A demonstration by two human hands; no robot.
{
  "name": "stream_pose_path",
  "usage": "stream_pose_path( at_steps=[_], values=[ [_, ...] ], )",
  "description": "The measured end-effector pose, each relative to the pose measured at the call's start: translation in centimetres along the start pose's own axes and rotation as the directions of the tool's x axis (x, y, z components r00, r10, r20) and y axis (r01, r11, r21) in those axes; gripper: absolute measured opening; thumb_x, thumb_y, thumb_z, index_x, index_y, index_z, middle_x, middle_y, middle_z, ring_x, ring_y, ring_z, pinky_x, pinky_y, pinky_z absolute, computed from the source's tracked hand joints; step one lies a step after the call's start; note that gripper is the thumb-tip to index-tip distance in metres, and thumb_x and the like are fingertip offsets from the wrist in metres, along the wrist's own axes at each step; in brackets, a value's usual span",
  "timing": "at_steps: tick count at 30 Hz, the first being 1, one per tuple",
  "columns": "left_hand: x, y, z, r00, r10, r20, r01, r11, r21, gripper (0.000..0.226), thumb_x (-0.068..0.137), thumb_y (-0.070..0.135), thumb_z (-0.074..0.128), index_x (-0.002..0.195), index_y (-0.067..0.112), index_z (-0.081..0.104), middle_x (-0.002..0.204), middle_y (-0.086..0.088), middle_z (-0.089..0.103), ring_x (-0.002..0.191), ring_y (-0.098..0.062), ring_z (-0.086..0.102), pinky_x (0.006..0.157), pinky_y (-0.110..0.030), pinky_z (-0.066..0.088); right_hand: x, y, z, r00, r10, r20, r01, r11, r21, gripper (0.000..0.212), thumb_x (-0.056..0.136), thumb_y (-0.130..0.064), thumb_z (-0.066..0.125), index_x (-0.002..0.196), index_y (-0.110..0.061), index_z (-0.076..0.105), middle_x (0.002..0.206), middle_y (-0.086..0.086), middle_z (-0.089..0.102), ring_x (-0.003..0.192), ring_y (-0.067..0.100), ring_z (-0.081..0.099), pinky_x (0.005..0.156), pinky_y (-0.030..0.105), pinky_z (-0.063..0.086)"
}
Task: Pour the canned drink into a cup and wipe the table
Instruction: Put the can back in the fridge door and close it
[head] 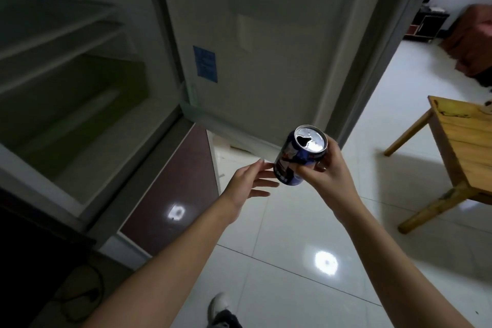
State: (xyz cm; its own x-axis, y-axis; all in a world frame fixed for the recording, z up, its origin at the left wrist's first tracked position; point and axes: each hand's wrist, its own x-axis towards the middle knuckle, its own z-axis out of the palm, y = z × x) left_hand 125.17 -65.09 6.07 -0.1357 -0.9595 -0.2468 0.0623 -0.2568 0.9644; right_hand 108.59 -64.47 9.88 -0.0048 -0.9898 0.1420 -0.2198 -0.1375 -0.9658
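Observation:
A dark blue drink can (295,157) with a silver top is held in mid-air above the floor, and its mouth hole is open. My right hand (323,172) grips the can from the right side. My left hand (250,181) is just left of the can, fingers spread, fingertips close to or touching its lower side. No cup is in view. Only a corner of the wooden table (468,146) shows at the right edge.
An open fridge (80,82) with bare shelves fills the left, its door (266,42) swung open straight ahead. Glossy white floor tiles (292,261) lie below. A doorway at the right leads to another room. My shoe (219,306) shows at the bottom.

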Motion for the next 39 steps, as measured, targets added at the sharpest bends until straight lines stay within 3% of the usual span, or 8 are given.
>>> stream_pose_path(
  at_steps=[8,13,19,23,27,32,35,39],
  values=[
    [5.1,3.1,-4.0,0.998,0.021,0.053,-0.022,1.000,0.019,0.034,0.098,0.035,0.033,0.097,0.021,0.064,0.095,-0.001,0.070,0.089,-0.015,0.067,0.086,-0.037,0.051,6.3,-0.8,3.0,0.999,-0.038,0.034,0.038,0.999,-0.010,0.063,0.076,-0.001,0.069,0.128,-0.017,0.037,0.111,-0.010,0.058,0.106,0.007,0.058,0.086,0.019,0.050],
    [8.6,4.6,-5.6,0.993,0.053,0.101,-0.058,0.997,0.046,0.037,0.075,0.036,0.047,0.102,0.016,0.063,0.095,-0.002,0.069,0.086,-0.013,0.066,0.079,-0.031,0.051,10.0,-1.5,4.3,1.000,-0.027,-0.001,0.027,0.998,-0.062,0.068,0.075,-0.005,0.070,0.130,-0.015,0.031,0.111,-0.003,0.055,0.097,0.005,0.058,0.069,0.007,0.049],
    [12.6,5.0,-6.0,0.993,0.014,0.114,-0.031,0.989,0.142,0.010,0.082,0.010,0.055,0.085,0.017,0.061,0.061,0.014,0.069,0.065,-0.001,0.063,0.069,-0.025,0.045,12.6,-1.5,4.8,0.998,-0.007,-0.062,0.000,0.994,-0.109,0.067,0.071,-0.012,0.077,0.125,-0.021,0.038,0.109,-0.012,0.050,0.103,0.008,0.050,0.083,0.022,0.046],
    [13.8,4.6,-5.5,0.995,0.011,0.098,-0.028,0.983,0.179,0.024,0.086,-0.013,0.045,0.084,0.008,0.057,0.061,-0.001,0.057,0.053,-0.003,0.052,0.052,-0.014,0.037,13.0,-0.6,4.7,0.999,0.008,-0.039,-0.014,0.991,-0.136,0.063,0.070,-0.011,0.078,0.117,-0.027,0.039,0.109,-0.010,0.050,0.102,0.007,0.049,0.082,0.019,0.043],
    [13.6,4.2,-4.9,0.997,0.056,0.052,-0.071,0.931,0.358,0.043,0.081,-0.016,0.041,0.116,0.004,0.057,0.093,-0.003,0.061,0.088,-0.009,0.056,0.068,-0.011,0.040,13.3,0.3,4.5,0.997,0.046,-0.059,-0.054,0.989,-0.140,0.068,0.068,-0.011,0.079,0.124,-0.017,0.040,0.115,-0.001,0.052,0.107,0.015,0.051,0.086,0.026,0.044],
    [13.2,3.1,-4.7,0.982,0.182,0.057,-0.171,0.708,0.685,0.046,0.082,-0.001,0.050,0.127,0.011,0.054,0.124,-0.006,0.059,0.118,-0.017,0.049,0.088,-0.016,0.038,13.5,0.8,4.5,0.998,0.064,-0.021,-0.067,0.976,-0.205,0.069,0.067,-0.012,0.079,0.125,-0.009,0.041,0.113,0.002,0.052,0.103,0.016,0.049,0.085,0.027,0.044],
    [12.7,2.9,-4.4,0.979,0.199,0.036,-0.147,0.582,0.799,0.043,0.087,0.008,0.052,0.130,0.015,0.051,0.130,-0.003,0.056,0.124,-0.021,0.045,0.103,-0.025,0.032,13.5,1.4,4.7,0.997,0.072,0.000,-0.069,0.967,-0.247,0.069,0.068,-0.011,0.079,0.125,-0.008,0.041,0.120,0.006,0.053,0.102,0.014,0.047,0.083,0.024,0.042],
    [12.6,2.2,-4.2,0.971,0.239,0.024,-0.148,0.516,0.844,0.044,0.089,0.015,0.051,0.133,0.021,0.048,0.128,0.002,0.057,0.121,-0.020,0.046,0.101,-0.030,0.033,13.6,2.0,4.9,0.994,0.106,0.023,-0.094,0.949,-0.300,0.069,0.070,-0.010,0.078,0.127,-0.007,0.039,0.125,0.009,0.053,0.104,0.015,0.047,0.080,0.020,0.039]
  ],
)
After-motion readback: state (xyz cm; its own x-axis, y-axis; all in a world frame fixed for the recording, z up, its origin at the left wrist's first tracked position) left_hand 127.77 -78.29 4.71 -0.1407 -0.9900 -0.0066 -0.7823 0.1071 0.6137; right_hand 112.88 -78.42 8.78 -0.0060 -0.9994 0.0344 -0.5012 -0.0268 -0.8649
